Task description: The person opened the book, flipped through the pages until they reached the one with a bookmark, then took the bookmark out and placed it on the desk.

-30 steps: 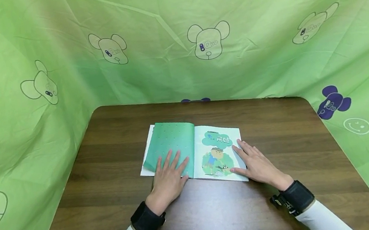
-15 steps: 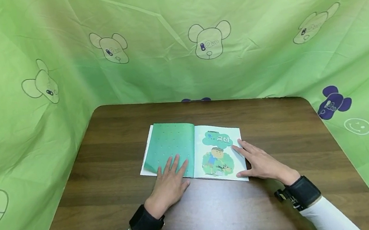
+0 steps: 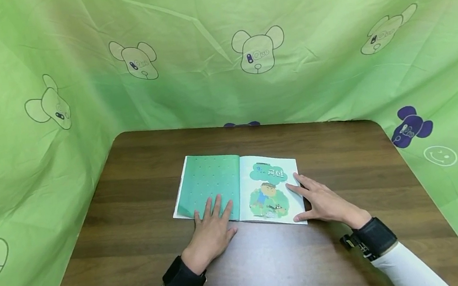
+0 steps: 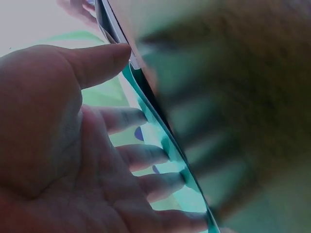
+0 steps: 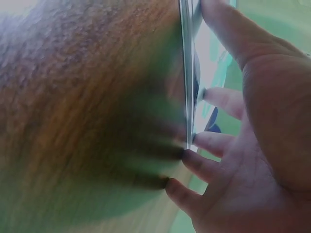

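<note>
A picture book [image 3: 215,173] lies spread on the table, its left page plain green with small dots. On the white right page [image 3: 246,169] a cartoon child and a green title cloud are printed. My left hand [image 3: 211,233] rests its spread fingertips on the lower part of the green page; in the left wrist view those fingertips [image 4: 160,154] meet the page along its surface. At the right edge of the book, my right hand [image 3: 326,200] touches the white page with fingers extended and thumb near the lower corner. The right wrist view shows the book's edge [image 5: 187,73] beside these fingers.
The brown wooden table [image 3: 140,187] extends around the book on all sides. Green cloth [image 3: 206,98] printed with bear heads hangs behind it and at both sides. Black bands [image 3: 184,279] circle both wrists.
The left hand has slid slightly down the green page, which now lies flatter and further left over the white sheet beneath. The right hand has shifted a little outward, its thumb nearer the page edge.
</note>
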The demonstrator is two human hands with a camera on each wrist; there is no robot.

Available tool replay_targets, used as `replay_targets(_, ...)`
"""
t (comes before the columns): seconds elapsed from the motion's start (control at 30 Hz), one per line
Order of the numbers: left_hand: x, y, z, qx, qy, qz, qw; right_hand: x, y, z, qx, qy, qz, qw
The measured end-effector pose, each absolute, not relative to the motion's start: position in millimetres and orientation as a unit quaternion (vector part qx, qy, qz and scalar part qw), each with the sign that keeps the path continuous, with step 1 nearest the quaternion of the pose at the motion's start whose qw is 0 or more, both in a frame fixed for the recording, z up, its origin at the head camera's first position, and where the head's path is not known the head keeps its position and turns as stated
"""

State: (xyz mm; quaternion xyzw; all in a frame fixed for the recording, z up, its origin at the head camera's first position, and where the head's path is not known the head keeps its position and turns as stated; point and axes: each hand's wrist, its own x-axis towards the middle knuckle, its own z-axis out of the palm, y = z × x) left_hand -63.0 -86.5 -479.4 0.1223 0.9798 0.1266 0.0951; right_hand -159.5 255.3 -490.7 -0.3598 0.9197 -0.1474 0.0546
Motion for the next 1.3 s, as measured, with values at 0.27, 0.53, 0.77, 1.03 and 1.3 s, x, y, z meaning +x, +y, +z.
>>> replay_targets(0.27,-63.9,-81.7,-477.5,0.117,0.981,0.114,0.101,-159.4,257.1,-491.7,-0.372,0.914,-0.153,0.059)
replay_targets(0.53,-63.8,-80.2,-481.6,0.118,0.984,0.1,0.088,-159.1,260.7,-495.9,-0.388,0.905,-0.168,0.038)
replay_targets(0.77,-63.8,-77.9,-484.9,0.11,0.986,0.091,0.086,-160.4,260.9,-499.9,-0.397,0.902,-0.169,0.013)
replay_targets(1.03,-64.5,-75.4,-482.7,0.106,0.987,0.092,0.072,-162.9,255.1,-500.6,-0.373,0.912,-0.168,0.007)
replay_targets(1.3,-67.1,-70.3,-477.2,0.105,0.989,0.088,0.058,-165.5,245.9,-498.9,-0.38,0.913,-0.138,-0.05)
